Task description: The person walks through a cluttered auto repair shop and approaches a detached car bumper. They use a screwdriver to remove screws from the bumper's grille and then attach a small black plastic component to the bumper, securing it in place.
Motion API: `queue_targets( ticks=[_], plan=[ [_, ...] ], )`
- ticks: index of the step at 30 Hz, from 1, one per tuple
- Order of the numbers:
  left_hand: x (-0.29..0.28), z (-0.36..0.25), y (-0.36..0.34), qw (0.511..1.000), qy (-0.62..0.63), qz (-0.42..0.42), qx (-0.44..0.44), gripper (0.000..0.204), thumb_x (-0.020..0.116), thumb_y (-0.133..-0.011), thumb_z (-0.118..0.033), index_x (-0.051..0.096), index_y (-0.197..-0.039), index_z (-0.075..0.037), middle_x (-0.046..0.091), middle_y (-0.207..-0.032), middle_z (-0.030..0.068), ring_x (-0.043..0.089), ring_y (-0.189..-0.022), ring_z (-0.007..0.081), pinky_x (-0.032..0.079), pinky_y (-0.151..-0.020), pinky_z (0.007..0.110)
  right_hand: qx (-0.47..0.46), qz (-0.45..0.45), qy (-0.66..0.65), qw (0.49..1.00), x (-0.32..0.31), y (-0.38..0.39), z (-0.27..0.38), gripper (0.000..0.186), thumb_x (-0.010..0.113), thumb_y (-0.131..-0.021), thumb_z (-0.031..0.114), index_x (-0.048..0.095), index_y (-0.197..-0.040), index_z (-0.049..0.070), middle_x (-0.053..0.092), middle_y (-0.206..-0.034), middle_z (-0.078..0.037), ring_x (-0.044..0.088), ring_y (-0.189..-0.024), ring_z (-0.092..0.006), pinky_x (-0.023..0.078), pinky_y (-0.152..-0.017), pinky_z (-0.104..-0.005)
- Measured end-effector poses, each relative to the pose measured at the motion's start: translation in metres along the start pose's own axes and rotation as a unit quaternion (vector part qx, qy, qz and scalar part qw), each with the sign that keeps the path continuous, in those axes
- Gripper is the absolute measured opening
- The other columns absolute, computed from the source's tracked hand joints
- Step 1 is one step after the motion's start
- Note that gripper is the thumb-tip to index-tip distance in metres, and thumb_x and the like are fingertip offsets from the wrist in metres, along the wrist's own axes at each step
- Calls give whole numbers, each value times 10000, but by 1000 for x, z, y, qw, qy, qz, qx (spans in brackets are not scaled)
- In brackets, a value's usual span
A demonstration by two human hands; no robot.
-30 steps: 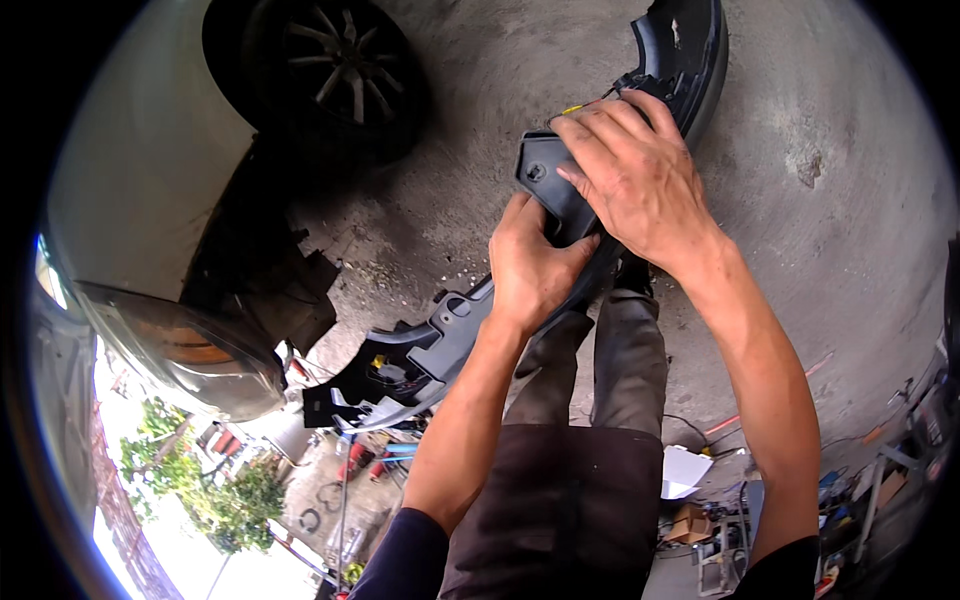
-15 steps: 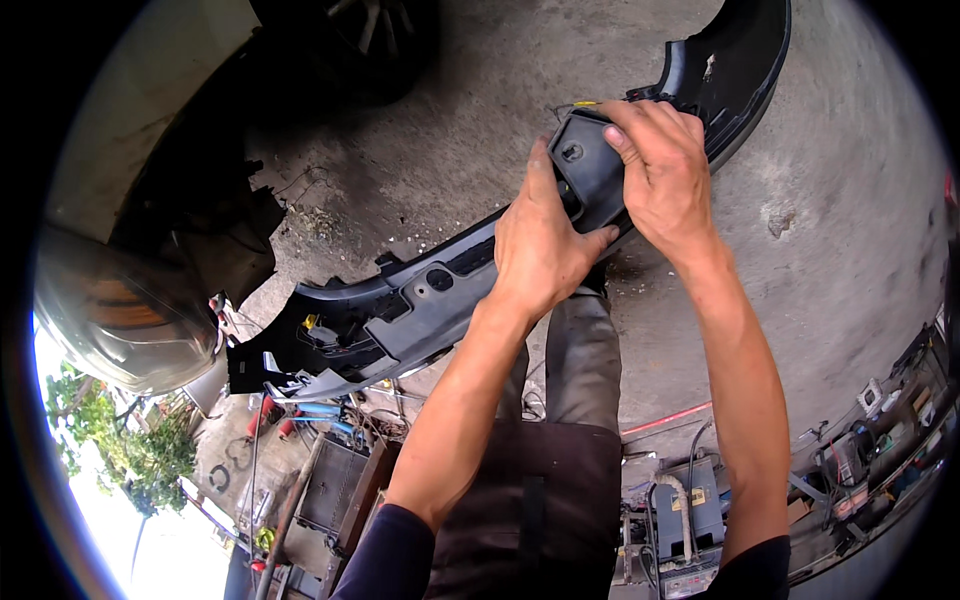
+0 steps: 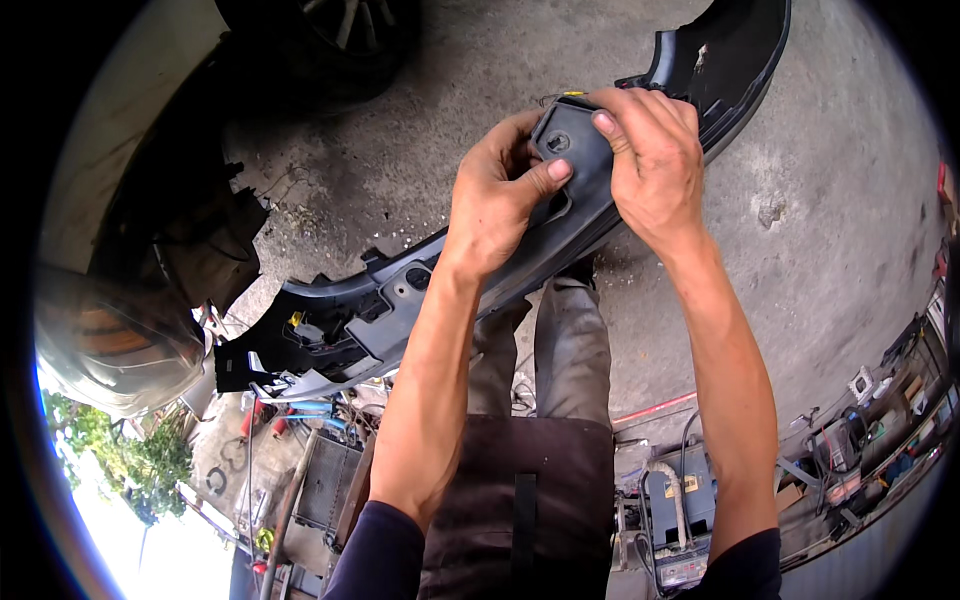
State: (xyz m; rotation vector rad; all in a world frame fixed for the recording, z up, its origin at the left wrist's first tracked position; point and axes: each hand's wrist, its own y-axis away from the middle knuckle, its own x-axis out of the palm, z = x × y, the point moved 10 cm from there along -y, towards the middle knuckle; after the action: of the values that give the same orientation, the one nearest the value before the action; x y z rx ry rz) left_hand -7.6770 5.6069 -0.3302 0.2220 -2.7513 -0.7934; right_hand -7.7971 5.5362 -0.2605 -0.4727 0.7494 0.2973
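A long dark car bumper cover [image 3: 590, 225] runs slantwise from lower left to upper right, in front of my legs. At its middle a grey plastic panel [image 3: 588, 165] with a round hole stands raised from it; whether the two are joined I cannot tell. My left hand [image 3: 492, 195] pinches the panel's left edge, thumb on its face beside the hole and fingers behind. Over the panel's upper right edge curls my right hand [image 3: 655, 165], its thumb on the face and its fingertips partly hidden.
A car wheel [image 3: 350, 30] and a vehicle's headlight [image 3: 125, 340] are at upper left and left. Below the bumper lies a radiator-like box [image 3: 325, 480] among clutter. A grey battery-like box [image 3: 682, 500] sits at lower right, near a thin red bar [image 3: 655, 408] on the concrete floor [image 3: 800, 200].
My left hand has shifted up and left, its thumb going from the panel's lower edge onto its face, its fingers behind. My right hand keeps its hold. The whole view has shifted slightly.
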Motion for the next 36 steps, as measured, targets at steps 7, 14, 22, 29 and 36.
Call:
queue_targets(
  ticks=[7,14,22,29,36],
  plan=[
    [-7,5,2,999,-14,-35,-4,277,705,-854,-63,590,-1084,38,564,-799,-5,502,-722,63,422,-648,212,-8,30,12,999,5,0,0,93,609,-903,171,640,-919,85,657,-804,-48,599,-789,-234,373,-760,-371],
    [-7,0,8,998,-30,-57,-3,215,707,-852,-55,603,-1019,34,567,-767,-9,503,-704,62,420,-641,211,8,31,28,999,6,-2,3,147,613,-914,229,621,-842,101,654,-735,-13,564,-707,-226,359,-730,-374],
    [-8,6,12,998,-24,-59,-13,199,703,-867,-77,602,-1000,30,576,-781,2,523,-706,75,434,-660,216,8,-31,28,999,5,4,3,186,646,-879,215,581,-732,120,617,-644,18,544,-659,-211,336,-699,-356],
    [-2,2,12,998,-23,-61,-7,205,701,-876,-97,593,-1000,26,566,-789,4,548,-730,91,457,-686,225,4,-47,38,998,0,4,2,227,673,-856,227,560,-692,118,595,-597,2,546,-618,-215,334,-683,-356],
    [5,9,6,999,34,2,-7,282,727,-860,-127,575,-1047,19,560,-811,-9,540,-735,78,451,-692,219,5,-62,23,998,-7,9,-2,208,668,-863,229,581,-712,115,611,-613,-9,567,-633,-218,353,-670,-362]
  ],
)
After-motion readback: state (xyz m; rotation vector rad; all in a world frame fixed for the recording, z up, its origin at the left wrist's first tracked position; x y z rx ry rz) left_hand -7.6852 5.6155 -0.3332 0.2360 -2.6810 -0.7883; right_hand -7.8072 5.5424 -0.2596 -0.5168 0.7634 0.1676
